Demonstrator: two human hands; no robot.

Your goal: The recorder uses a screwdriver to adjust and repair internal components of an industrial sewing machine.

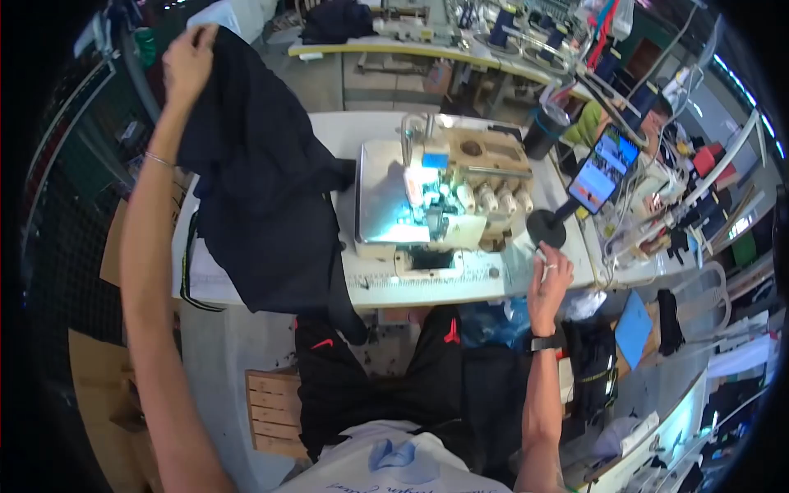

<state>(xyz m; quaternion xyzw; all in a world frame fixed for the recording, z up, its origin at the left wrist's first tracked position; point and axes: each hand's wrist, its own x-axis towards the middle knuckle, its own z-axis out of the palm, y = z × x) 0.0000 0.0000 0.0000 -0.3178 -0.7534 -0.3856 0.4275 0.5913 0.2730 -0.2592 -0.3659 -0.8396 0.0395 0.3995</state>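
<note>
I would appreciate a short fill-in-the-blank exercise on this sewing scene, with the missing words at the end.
1. The left hand grips the dark cloth, part of which lies on a ____ tabletop.
2. From the wearer's viewpoint, the dark cloth is to the ____ of the sewing machine.
3. A black watch is worn on the ____ wrist.
4. The right hand is near the round, ____-coloured base of the phone stand.

Missing words: white; left; right; black.

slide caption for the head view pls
Left hand holds up dark cloth beside a sewing machine; right hand near the phone stand.
</note>
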